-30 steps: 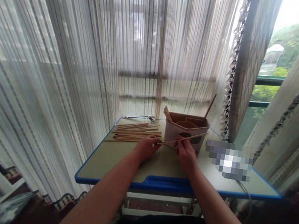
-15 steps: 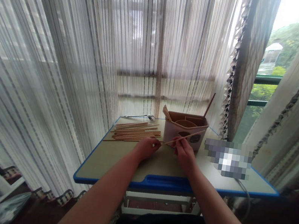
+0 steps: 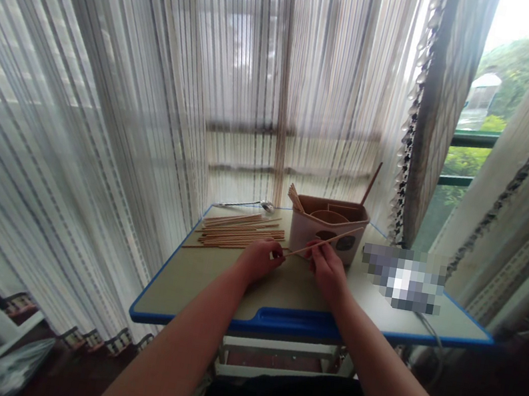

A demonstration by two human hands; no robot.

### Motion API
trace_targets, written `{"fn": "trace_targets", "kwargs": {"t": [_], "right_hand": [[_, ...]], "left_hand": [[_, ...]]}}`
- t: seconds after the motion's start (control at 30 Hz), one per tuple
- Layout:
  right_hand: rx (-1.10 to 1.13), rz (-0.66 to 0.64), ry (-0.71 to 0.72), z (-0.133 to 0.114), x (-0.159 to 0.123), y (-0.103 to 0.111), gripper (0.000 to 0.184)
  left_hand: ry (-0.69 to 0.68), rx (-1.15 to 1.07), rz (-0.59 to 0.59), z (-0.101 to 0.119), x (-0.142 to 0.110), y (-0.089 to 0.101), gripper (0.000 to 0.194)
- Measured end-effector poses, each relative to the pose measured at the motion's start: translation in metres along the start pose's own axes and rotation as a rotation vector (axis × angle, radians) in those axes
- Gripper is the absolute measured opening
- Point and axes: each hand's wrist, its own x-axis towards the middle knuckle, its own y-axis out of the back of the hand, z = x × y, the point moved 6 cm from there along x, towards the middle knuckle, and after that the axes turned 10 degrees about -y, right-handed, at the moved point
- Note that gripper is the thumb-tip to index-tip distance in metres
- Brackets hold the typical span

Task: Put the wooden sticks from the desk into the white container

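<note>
Both my hands are in front of a pinkish utensil holder, with wooden chopsticks held slantwise between them. My left hand pinches their lower end, fingers curled. My right hand grips them near the middle, and the upper end points up to the right across the holder's front. Whether it is one chopstick or two pressed together I cannot tell. Left of the holder, several loose chopsticks lie roughly side by side on the desk.
A bundle of chopsticks leans in the holder's left compartment; a dark stick rises from its right. A metal spoon or ladle lies at the back edge. A blurred-out object with a cable sits at right. Curtains hang behind.
My hands stay in nearly the same place with the chopsticks between them. The fingers of my left hand have shifted slightly; the whole view has moved a little.
</note>
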Motion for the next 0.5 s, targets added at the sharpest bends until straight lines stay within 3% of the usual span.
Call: {"fn": "trace_targets", "kwargs": {"t": [0.3,0.5], "right_hand": [[-0.086,0.030,0.035,0.000,0.001,0.000,0.031],[-0.143,0.337,0.136,-0.021,-0.008,0.033,0.031]], "left_hand": [[0.009,0.012,-0.018,-0.005,-0.002,-0.005,0.016],[0.063,0.021,-0.033,-0.014,-0.006,-0.009,0.029]]}}
